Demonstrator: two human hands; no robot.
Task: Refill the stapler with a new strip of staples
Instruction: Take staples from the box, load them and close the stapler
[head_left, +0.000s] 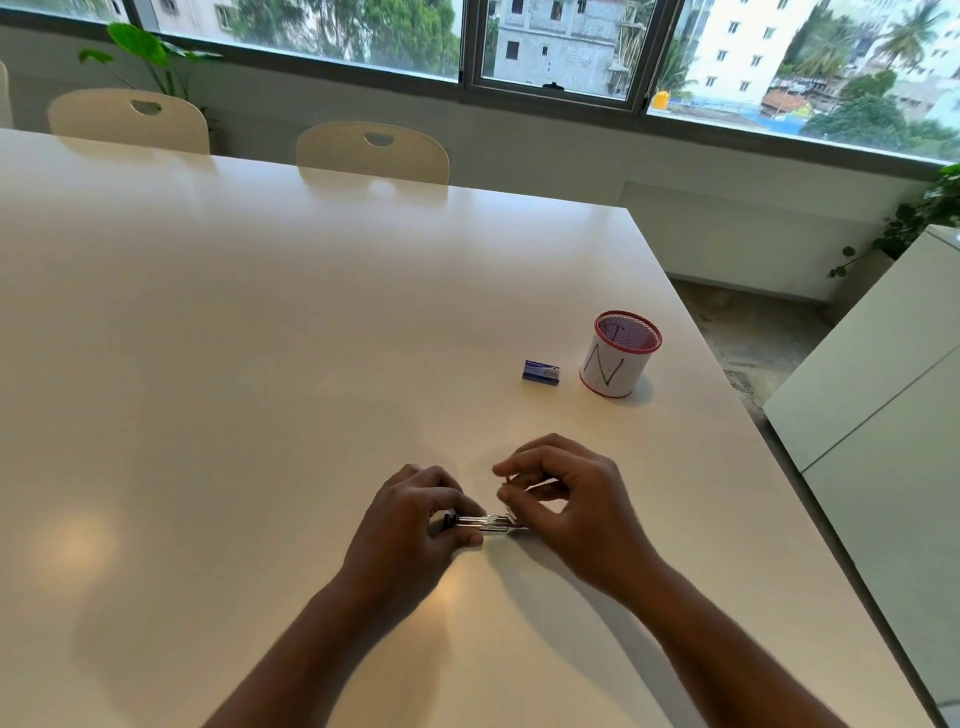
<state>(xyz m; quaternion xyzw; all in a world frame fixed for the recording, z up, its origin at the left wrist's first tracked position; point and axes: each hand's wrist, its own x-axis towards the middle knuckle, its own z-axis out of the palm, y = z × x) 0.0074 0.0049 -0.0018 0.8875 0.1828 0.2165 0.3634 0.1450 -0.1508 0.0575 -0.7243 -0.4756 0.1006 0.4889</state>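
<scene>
The stapler (480, 521), thin, shiny and metal with a black end, lies on the big, smooth white bench (234, 338), near its front edge between the two hands, likely so it stays still for filling. The left hand (415, 519) is curled around its left end, and the right hand (566, 499) pinches something small just above its right end, too blurry to name. Far to the right stand a round red-rimmed mesh cup (618, 356) and, beside it, a little blue box (541, 372), likely for staples.
</scene>
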